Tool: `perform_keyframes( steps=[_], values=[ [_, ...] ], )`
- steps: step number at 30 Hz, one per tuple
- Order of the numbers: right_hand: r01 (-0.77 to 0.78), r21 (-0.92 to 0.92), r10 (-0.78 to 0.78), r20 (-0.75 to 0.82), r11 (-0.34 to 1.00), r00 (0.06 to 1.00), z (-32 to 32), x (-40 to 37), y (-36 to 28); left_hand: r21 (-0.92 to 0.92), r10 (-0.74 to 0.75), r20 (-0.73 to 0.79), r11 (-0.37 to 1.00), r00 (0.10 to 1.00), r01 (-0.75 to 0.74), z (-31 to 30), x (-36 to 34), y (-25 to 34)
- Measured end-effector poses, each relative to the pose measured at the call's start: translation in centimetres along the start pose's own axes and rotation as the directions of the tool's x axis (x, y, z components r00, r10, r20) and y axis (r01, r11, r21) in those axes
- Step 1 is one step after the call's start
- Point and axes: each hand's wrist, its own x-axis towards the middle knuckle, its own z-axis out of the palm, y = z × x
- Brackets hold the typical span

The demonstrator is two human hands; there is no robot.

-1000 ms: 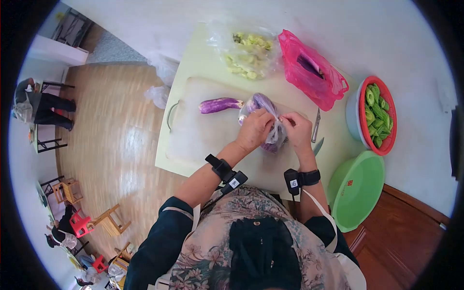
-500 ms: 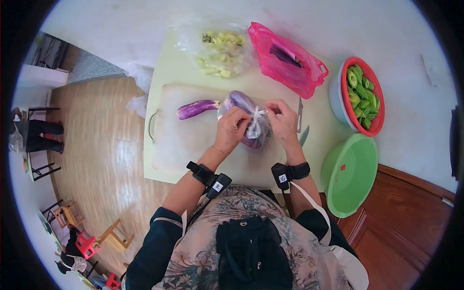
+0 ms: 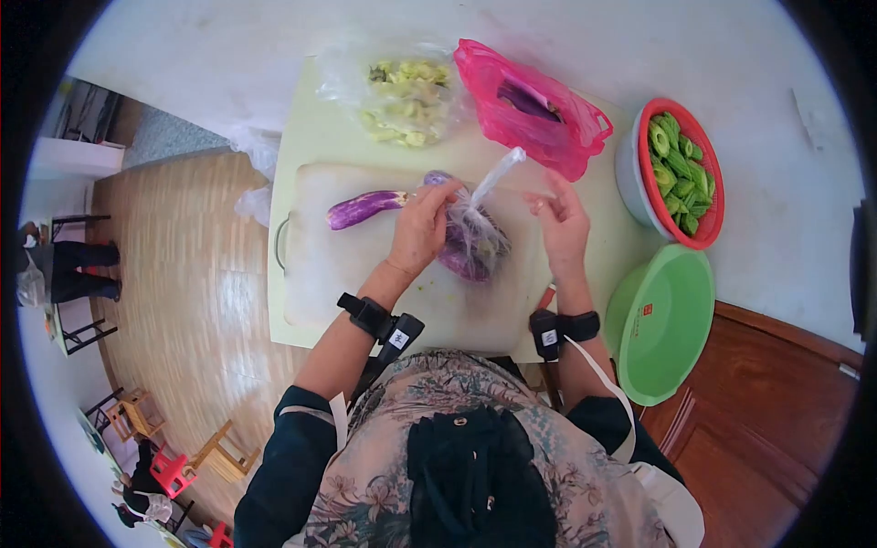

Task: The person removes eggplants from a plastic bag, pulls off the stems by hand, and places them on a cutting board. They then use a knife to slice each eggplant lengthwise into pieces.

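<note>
A clear plastic bag [image 3: 470, 239] with purple eggplants inside lies on the white cutting board [image 3: 347, 274]. Its twisted neck sticks up toward the back. Around the bag's left side, my left hand [image 3: 422, 226] is closed on it, near the neck. My right hand [image 3: 560, 222] is to the right of the bag, off it, with fingers apart and nothing in them. One loose eggplant [image 3: 365, 210] rests on the board to the left of my left hand.
Behind the board are a clear bag of pale green vegetables [image 3: 406, 105] and a pink bag [image 3: 539, 123] with eggplant. At right stand a red basket [image 3: 717, 196] of cut green vegetables and a green basin [image 3: 662, 324]. A person [image 3: 82, 260] is at far left.
My right hand has moved off the bag's neck to the right and opened. The neck, earlier bunched between both hands, now stands up long and twisted. My left hand has shifted slightly left.
</note>
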Motion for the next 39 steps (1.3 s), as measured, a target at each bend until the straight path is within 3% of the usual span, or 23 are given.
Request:
perform_keyframes(
  steps=[1,5,7,8,10,11,13,14,16,18,21,23,25,26,28,29,31,32,33,34,35,37,39],
  values=[
    [-0.017,-0.268,0.005,-0.045,0.963,0.999,-0.7,-0.3,1.9,0.146,0.127,0.050,0.980,0.991,-0.133,-0.1,0.3,-0.4],
    [0.165,-0.475,-0.071,0.210,0.865,0.975,1.7,-3.0,2.1,0.269,0.153,0.083,0.948,0.985,-0.170,0.0,1.5,0.3],
    [0.471,-0.593,-0.320,0.349,0.653,0.881,2.9,-3.2,1.8,0.227,0.178,0.183,0.949,0.967,-0.217,0.2,1.8,-0.5],
    [0.470,-0.593,-0.325,0.342,0.653,0.882,2.8,-3.1,1.7,0.227,0.184,0.187,0.948,0.965,-0.225,0.1,1.9,-0.9],
    [0.314,-0.395,-0.215,0.276,0.864,0.937,2.5,-2.7,1.7,0.308,0.142,0.029,0.941,0.989,-0.144,-0.6,2.5,-1.3],
    [0.313,-0.393,-0.215,0.273,0.865,0.938,1.7,-2.5,1.9,0.309,0.143,0.031,0.940,0.989,-0.146,-1.3,2.6,-1.7],
    [0.066,-0.078,-0.063,0.046,0.995,0.997,-0.7,-2.2,2.4,0.089,-0.097,-0.213,0.989,0.972,0.118,-3.0,2.7,-2.7],
    [0.067,-0.079,-0.063,0.048,0.995,0.997,-1.4,-2.1,2.6,0.088,-0.098,-0.215,0.989,0.972,0.119,-3.5,2.5,-3.0],
    [-0.058,0.180,0.069,-0.055,0.982,0.996,-1.9,-2.0,2.6,-0.230,-0.432,-0.158,0.891,0.888,0.392,-4.1,1.6,-3.6],
    [-0.080,0.175,0.096,-0.087,0.981,0.992,-1.5,-1.6,2.5,-0.228,-0.409,-0.142,0.900,0.902,0.372,-3.8,1.0,-4.3],
    [-0.096,0.080,0.101,-0.066,0.992,0.993,-1.9,-1.2,3.2,0.051,-0.327,-0.150,0.940,0.933,0.337,-3.0,0.9,-3.2],
    [-0.091,-0.012,0.091,0.000,0.996,0.996,-1.7,-1.0,2.9,0.456,0.091,-0.182,0.890,0.979,0.002,-2.4,1.2,-0.9],
    [0.158,-0.506,-0.115,0.114,0.848,0.987,-0.2,-0.9,1.0,0.483,0.124,-0.075,0.872,0.989,-0.073,-1.9,1.8,1.9],
    [0.162,-0.506,-0.119,0.116,0.847,0.986,0.2,-0.8,0.5,0.503,0.152,0.037,0.851,0.988,-0.149,-1.7,2.0,2.7],
    [0.510,-0.822,-0.282,0.441,0.254,0.852,0.8,-0.2,-0.3,0.563,0.136,0.133,0.805,0.982,-0.188,-0.5,2.2,1.6],
    [0.513,-0.821,-0.288,0.443,0.251,0.849,0.6,0.3,0.4,0.616,0.109,0.230,0.753,0.967,-0.232,0.0,2.4,0.9],
    [0.357,-0.600,-0.246,0.261,0.716,0.933,-0.5,1.6,2.6,0.590,-0.005,0.244,0.794,0.970,-0.144,-0.9,3.4,1.5],
    [0.360,-0.599,-0.248,0.264,0.715,0.932,-1.2,2.2,3.4,0.563,-0.124,0.268,0.825,0.955,-0.051,-1.5,3.7,1.4],
    [0.089,-0.276,-0.080,0.043,0.957,0.996,-2.0,2.4,3.8,0.563,-0.127,0.270,0.825,0.954,-0.050,-2.1,3.8,0.7],
    [-0.157,0.143,0.172,-0.095,0.977,0.981,-2.5,2.5,3.8,0.259,-0.172,0.100,0.955,0.980,0.142,-3.1,3.9,-0.3],
    [-0.152,0.183,0.174,-0.113,0.971,0.978,-2.9,2.5,3.7,-0.102,-0.271,-0.049,0.959,0.961,0.265,-4.1,4.2,-1.4],
    [-0.127,0.140,0.145,-0.127,0.982,0.981,-2.2,2.2,2.4,-0.269,-0.294,-0.244,0.936,0.924,0.227,-5.9,5.0,-2.4],
    [-0.104,0.092,0.116,-0.137,0.990,0.984,-2.4,1.8,2.8,-0.221,-0.303,-0.284,0.944,0.910,0.246,-6.6,4.6,-1.5]
  ],
)
